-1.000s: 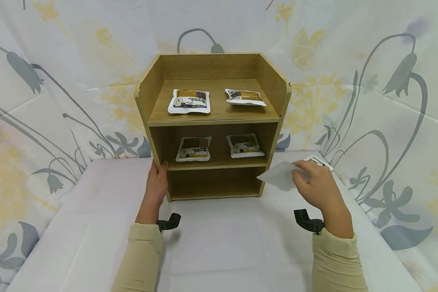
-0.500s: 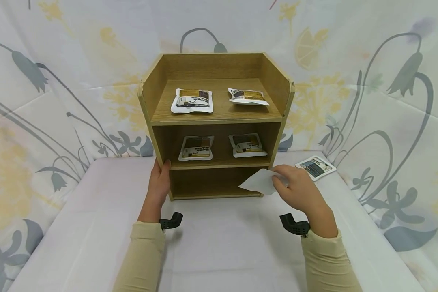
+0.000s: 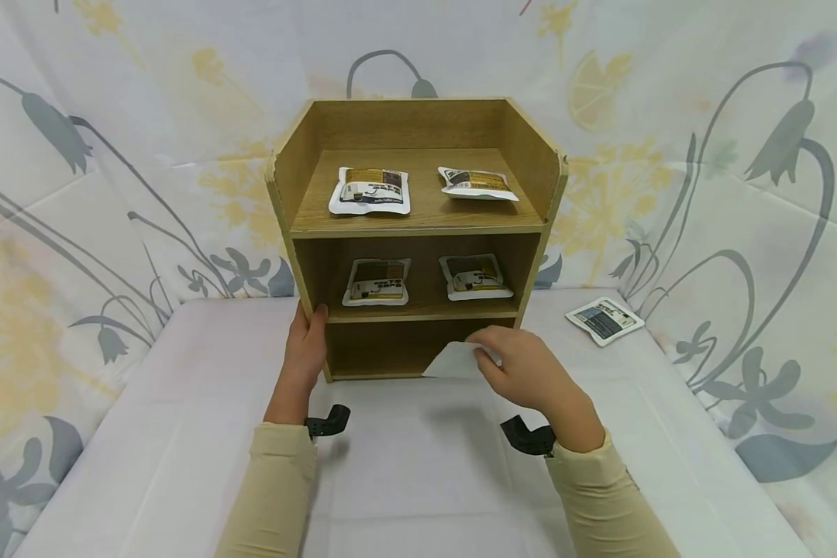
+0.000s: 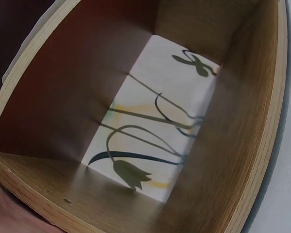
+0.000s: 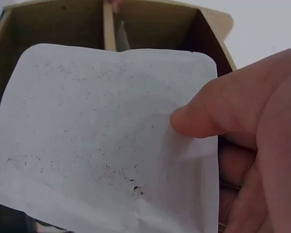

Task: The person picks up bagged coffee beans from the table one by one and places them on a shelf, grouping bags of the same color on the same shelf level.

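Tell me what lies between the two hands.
In the head view, the shelf's bottom compartment and the white packet pinched by the right hand lie between it and the left hand.

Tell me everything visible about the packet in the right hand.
The packet looks like thin, flexible film: its visible face is white, with rounded corners, creases near one edge and scattered dark specks. The right hand pinches it by one side, thumb on that face. It is tilted, held low in front of the shelf unit; whether they touch cannot be told.
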Demonstrator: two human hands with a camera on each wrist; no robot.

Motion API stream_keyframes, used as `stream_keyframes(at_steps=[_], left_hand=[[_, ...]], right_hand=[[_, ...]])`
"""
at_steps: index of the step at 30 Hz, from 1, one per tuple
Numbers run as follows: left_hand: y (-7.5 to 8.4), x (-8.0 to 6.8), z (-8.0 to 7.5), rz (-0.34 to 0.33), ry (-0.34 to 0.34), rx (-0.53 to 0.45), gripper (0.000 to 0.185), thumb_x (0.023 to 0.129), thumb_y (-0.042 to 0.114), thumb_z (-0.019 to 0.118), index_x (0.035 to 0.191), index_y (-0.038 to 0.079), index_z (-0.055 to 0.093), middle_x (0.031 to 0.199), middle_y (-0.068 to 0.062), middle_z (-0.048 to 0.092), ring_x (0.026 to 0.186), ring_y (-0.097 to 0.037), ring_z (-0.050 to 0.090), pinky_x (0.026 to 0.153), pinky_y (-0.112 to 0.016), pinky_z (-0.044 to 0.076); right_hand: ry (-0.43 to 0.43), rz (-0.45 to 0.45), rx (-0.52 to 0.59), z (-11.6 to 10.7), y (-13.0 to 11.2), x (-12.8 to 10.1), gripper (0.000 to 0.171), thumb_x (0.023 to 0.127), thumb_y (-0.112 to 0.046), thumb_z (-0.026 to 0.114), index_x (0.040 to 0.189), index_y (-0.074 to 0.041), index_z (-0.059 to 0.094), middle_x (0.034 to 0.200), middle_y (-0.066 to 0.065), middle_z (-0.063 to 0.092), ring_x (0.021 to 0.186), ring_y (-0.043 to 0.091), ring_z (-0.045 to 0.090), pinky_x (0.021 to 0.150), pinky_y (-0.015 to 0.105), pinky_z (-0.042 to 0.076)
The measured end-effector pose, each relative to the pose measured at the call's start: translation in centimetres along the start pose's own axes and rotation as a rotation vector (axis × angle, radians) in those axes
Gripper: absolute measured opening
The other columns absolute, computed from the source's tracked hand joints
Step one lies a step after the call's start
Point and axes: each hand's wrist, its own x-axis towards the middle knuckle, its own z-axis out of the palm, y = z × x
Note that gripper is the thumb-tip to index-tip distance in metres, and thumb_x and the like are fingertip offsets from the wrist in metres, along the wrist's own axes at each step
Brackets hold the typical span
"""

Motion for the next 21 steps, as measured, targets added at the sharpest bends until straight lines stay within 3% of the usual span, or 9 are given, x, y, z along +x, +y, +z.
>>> stream_keyframes(at_steps=[12,21], left_hand=[[0.0,-0.1,0.1,-0.010,0.002,-0.003,0.058,0.102,0.049,0.030,0.155,0.027,0.018,0.156,-0.010,0.030,0.144,-0.032,0.029,0.116,-0.056,0.023],[0.0,0.1,0.2,-0.004,0.005,-0.009,0.058,0.102,0.048,0.030,0.155,0.027,0.018,0.156,-0.010,0.031,0.142,-0.033,0.032,0.116,-0.056,0.024]], right_hand=[[-0.065,-0.024,-0.016,2.8,-1.8,1.5,0.019,0.093,-0.011,0.058,0.108,-0.012,0.070,0.101,0.000,0.072,0.085,0.014,0.068,0.074,0.034,0.055],[-0.058,-0.010,-0.033,4.5,-2.6,2.3,0.019,0.094,-0.011,0.059,0.109,-0.012,0.070,0.102,0.000,0.072,0.088,0.016,0.068,0.073,0.033,0.056]])
